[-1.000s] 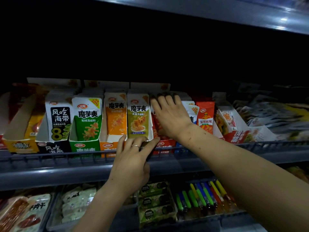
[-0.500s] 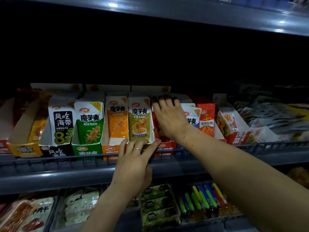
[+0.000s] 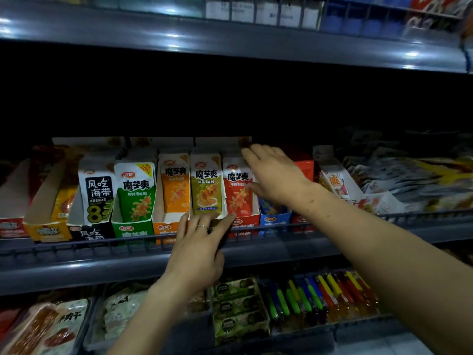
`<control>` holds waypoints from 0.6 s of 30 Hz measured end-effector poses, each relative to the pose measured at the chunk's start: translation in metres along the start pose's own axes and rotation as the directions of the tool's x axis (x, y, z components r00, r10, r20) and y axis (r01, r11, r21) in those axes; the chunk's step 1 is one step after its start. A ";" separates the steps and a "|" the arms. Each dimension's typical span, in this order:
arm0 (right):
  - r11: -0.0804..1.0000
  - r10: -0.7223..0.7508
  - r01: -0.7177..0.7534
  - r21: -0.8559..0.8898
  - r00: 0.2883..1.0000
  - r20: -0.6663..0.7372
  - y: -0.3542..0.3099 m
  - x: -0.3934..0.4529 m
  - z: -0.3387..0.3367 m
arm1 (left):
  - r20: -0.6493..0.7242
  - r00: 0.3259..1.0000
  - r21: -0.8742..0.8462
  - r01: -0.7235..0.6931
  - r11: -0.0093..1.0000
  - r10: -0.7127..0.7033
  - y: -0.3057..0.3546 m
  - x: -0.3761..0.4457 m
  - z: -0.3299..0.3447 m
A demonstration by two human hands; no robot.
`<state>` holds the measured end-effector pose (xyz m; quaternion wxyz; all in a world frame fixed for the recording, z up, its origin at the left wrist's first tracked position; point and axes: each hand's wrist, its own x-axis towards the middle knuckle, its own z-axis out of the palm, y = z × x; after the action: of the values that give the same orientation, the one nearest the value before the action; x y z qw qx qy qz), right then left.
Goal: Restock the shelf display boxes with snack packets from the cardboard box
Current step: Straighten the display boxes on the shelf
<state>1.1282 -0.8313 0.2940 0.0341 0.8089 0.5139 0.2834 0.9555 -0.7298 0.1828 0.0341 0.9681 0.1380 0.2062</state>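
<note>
A row of display boxes stands on the middle shelf behind a wire rail. The red display box holds red snack packets. My right hand hovers over the right side of those packets with fingers spread and straight, thumb by the packet edge, holding nothing. My left hand, a ring on one finger, rests with straight fingers on the front of the olive-green display box, whose packets stand upright above it. The cardboard box is out of view.
Left of these stand an orange box, a green box and a black seaweed box. A blue box sits right of the red one. Loose packets pile at far right. Coloured tubes fill the lower shelf.
My right hand has lifted off the red packets and shifted right, uncovering their fronts. My left hand stays at the box front. The camera has tilted up a little.
</note>
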 end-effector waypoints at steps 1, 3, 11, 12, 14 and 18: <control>1.000 0.002 -0.002 0.005 1.000 0.002 0.008 -0.009 -0.002 | 0.002 1.000 -0.002 0.010 1.000 -0.010 0.004 0.002 -0.005; 1.000 0.011 -0.011 0.008 1.000 0.014 0.023 -0.024 -0.005 | -0.035 0.999 0.013 -0.023 1.000 0.024 0.015 0.007 -0.014; 0.994 0.055 -0.026 -0.107 0.957 0.284 0.027 -0.030 0.023 | 0.183 0.982 0.061 -0.062 0.996 0.050 0.055 0.043 -0.012; 0.990 0.046 -0.004 -0.142 0.956 0.289 0.028 -0.025 0.026 | 0.182 0.982 0.039 -0.048 0.998 0.040 0.055 0.044 -0.010; 0.981 0.022 0.035 -0.192 0.957 0.289 0.030 -0.020 0.028 | 0.185 0.982 0.032 -0.043 0.999 0.036 0.054 0.044 -0.009; 0.983 0.010 0.030 -0.183 0.976 0.216 0.035 -0.021 0.031 | 0.200 0.979 0.024 -0.031 0.999 0.026 0.054 0.043 -0.006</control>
<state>1.1654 -0.8582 0.2709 0.1660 0.8257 0.4827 0.2402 1.0041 -0.7697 0.2117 0.0319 0.9862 0.1228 0.1066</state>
